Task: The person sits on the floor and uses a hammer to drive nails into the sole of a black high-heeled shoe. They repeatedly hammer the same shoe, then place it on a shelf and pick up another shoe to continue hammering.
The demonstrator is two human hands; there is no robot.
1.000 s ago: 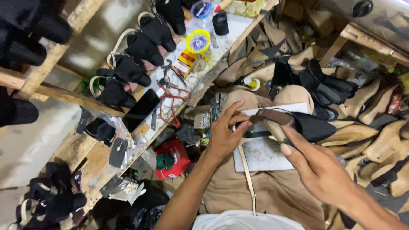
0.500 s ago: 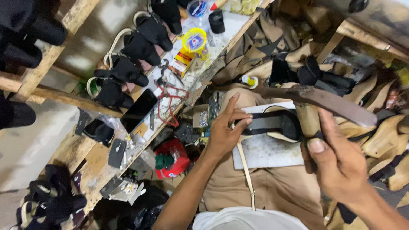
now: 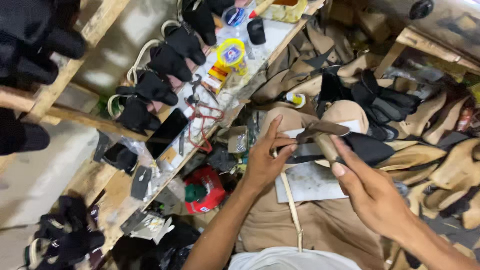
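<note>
Hands: two, both on one dark strap (image 3: 320,131) above the lap.
Left hand (image 3: 262,162): pinching the strap's end, forefinger raised.
Right hand (image 3: 372,192): fingers extended, fingertips touching the strap.
Counter (image 3: 115,187): one black phone (image 3: 166,133), one yellow-lidded tub (image 3: 231,54), four black shoe uppers in a row.

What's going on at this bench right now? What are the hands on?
A person sits over a grey work slab on their lap, working on a shoe piece. The left hand pinches a dark strap, while the right hand steadies the black shoe piece from the other side. Black shoe uppers line the wooden bench, beside a yellow-lidded tub and a red container.
</note>
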